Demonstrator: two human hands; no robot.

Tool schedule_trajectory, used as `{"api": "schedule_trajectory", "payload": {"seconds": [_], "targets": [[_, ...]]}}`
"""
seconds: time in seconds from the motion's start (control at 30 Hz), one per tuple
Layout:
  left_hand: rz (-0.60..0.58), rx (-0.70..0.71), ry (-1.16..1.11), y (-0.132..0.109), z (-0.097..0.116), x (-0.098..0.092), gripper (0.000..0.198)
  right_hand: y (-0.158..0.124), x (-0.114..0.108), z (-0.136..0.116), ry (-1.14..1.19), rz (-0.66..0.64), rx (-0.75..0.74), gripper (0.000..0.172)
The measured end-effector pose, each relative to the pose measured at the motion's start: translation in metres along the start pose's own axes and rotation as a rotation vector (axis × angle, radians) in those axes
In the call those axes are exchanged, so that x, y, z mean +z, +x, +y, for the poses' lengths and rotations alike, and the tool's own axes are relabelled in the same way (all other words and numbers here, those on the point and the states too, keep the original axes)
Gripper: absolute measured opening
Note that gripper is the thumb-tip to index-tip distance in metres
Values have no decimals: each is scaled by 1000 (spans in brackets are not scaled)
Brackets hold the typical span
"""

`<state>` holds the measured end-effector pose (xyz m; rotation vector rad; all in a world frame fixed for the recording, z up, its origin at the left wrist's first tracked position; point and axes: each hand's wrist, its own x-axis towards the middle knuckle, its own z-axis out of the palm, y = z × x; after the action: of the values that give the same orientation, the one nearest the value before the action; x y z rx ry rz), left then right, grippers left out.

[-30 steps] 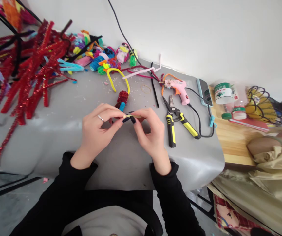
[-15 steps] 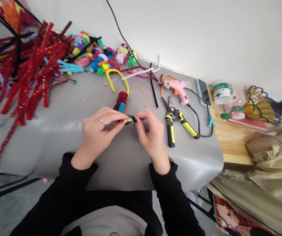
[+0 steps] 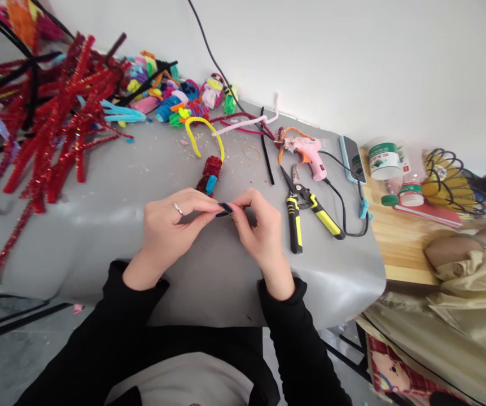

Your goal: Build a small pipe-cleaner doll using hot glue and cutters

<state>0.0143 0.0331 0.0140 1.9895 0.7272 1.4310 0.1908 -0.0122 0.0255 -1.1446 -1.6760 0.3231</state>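
Note:
My left hand point(image 3: 175, 225), with a ring on one finger, is closed in a pinch near the front of the table. My right hand point(image 3: 259, 225) pinches too, its dark-nailed fingertips meeting those of my left hand. Whatever small piece lies between them is hidden by fingers and nails. Just beyond my left hand is a dark red fuzzy piece point(image 3: 213, 166) with a blue band point(image 3: 211, 184); its near end is covered by my fingers. A bent yellow pipe cleaner point(image 3: 202, 120) curves above it. To the right of my right hand, yellow-and-black pruning shears point(image 3: 304, 197) lie with spread handles.
Red tinsel pipe cleaners point(image 3: 65, 113) are heaped at the left. Colourful small pipe-cleaner figures point(image 3: 170, 101) sit along the wall. A pink glue gun point(image 3: 308, 155) with a cable and a phone point(image 3: 351, 158) lie at the right. Another person's sleeve point(image 3: 467, 282) is beside the wooden table point(image 3: 389, 239).
My fingertips have drawn closer together, and the bit of yellow that showed between them is now covered. The things on the table have stayed in place.

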Motion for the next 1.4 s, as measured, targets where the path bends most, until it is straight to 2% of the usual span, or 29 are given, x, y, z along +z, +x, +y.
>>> {"api": "schedule_trajectory", "payload": {"seconds": [0.27,0.37,0.47,0.57,0.7,1.13,1.4], "targets": [[9,-128,-19,-4,-1,1,10,-1,0,-1,-9,19,-20,17],[-5,-181,-67,-4,0,0,12,-1,-1,-2,27,35,-27,16],[-18,-150,-66,-1,1,-1,13,-1,-1,-2,82,41,-46,15],[-32,-79,20,2,2,-1,2,-1,-1,-3,116,46,-51,14],[-33,-59,92,3,4,-1,10,-2,-1,-3,113,32,-32,15],[8,11,100,0,-1,0,16,-4,0,0,92,-31,52,24],[-3,72,132,-1,1,1,18,-3,0,0,93,-10,24,23]]}}
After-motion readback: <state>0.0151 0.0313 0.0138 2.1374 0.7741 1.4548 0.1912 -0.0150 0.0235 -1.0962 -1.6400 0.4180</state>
